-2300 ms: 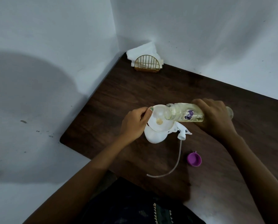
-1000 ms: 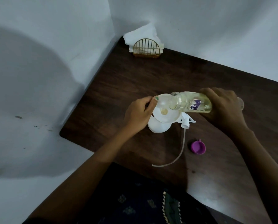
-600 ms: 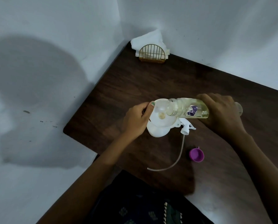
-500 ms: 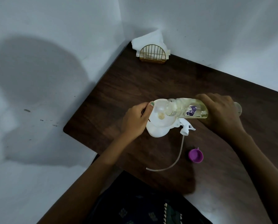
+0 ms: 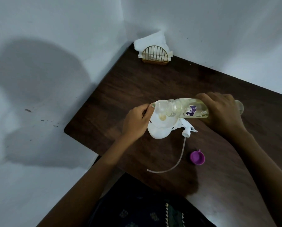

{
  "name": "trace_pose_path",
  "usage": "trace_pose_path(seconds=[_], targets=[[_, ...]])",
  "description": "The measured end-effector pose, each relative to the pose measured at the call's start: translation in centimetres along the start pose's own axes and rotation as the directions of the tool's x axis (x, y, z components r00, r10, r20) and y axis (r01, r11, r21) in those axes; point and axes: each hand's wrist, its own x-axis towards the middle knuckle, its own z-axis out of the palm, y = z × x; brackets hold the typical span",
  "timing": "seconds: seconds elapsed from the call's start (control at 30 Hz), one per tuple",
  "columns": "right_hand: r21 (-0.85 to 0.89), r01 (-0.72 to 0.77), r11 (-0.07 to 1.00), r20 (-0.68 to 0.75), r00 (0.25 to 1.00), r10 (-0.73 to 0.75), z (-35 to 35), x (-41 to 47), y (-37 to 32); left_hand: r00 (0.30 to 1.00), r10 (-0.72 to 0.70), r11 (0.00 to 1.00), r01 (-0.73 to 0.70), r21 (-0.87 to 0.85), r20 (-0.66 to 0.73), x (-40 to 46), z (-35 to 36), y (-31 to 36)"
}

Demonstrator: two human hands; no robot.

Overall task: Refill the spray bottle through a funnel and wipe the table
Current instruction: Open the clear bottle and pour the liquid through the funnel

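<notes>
A white funnel sits in the neck of a white spray bottle near the table's left edge. My left hand pinches the funnel's rim at its left side. My right hand grips a clear refill bottle with a purple label, tipped on its side with its open mouth over the funnel. Yellowish liquid lies in the refill bottle and in the funnel's throat. The spray head with its long dip tube lies on the table just right of the spray bottle.
A purple cap lies on the dark wooden table, right of the tube. A gold wire holder with white napkins stands in the far corner against the white walls. The table's left edge and rounded corner are close to the spray bottle.
Both hands, the funnel and the tipped refill bottle keep the same pose; only the camera view shifts slightly.
</notes>
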Motion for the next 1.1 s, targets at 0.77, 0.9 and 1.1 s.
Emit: trace_pose_path(seconds=[0.77,0.9,1.1], targets=[[-0.005,0.003,1.0,-0.008,1.0,-0.003,-0.13,0.32,0.09,0.999,0.021,1.0,-0.021,0.011,0.035,0.28,-0.3,0.26],[-0.011,-0.004,1.0,-0.004,1.0,0.004,-0.04,0.32,0.15,0.999,0.022,0.999,-0.022,0.023,0.033,0.3,-0.35,0.35],[-0.009,0.003,1.0,-0.013,1.0,-0.003,0.0,0.23,0.23,0.999,0.017,1.0,-0.017,0.024,0.034,0.24,-0.42,0.45]])
